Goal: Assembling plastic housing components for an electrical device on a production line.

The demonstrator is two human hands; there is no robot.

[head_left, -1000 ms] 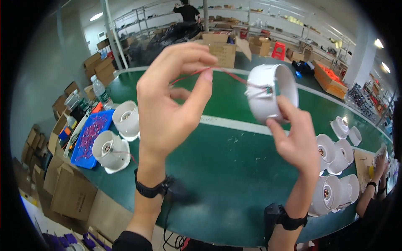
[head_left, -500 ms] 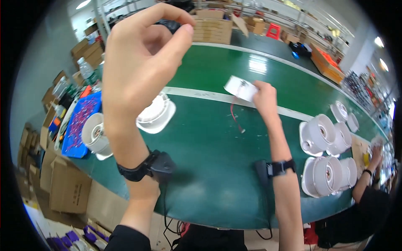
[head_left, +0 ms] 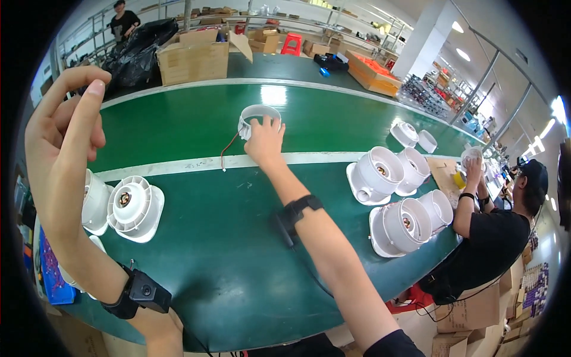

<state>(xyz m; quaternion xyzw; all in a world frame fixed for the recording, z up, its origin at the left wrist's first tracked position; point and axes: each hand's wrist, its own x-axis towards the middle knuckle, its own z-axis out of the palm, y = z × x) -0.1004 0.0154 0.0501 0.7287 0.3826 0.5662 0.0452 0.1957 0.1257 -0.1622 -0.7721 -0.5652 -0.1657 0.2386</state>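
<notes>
My right hand [head_left: 265,141] reaches forward and grips the near rim of a white ring-shaped plastic part [head_left: 260,110]. A thin red wire [head_left: 229,143] hangs from the part's left side and ends in a small pale connector. Raised at the far left, my left hand [head_left: 65,128] is closed, its thumb and index fingertips close together; nothing shows in it. Below and beside that hand, a white round housing [head_left: 135,208] with ribs and a brass-coloured centre sits on the green table [head_left: 238,262]. Another white housing [head_left: 95,202] is partly hidden behind my left forearm.
Several white round housings [head_left: 380,172] stand at the right. Beyond them a person in black [head_left: 505,232] works at the table. A pale strip [head_left: 196,163] borders the green belt [head_left: 178,119]. A blue tray [head_left: 56,273] lies far left, and a cardboard box [head_left: 193,62] stands at the back.
The view has swung to the right. My right hand has carried the white part farther away over the belt and turned it so its ring shape shows. My left hand stays raised.
</notes>
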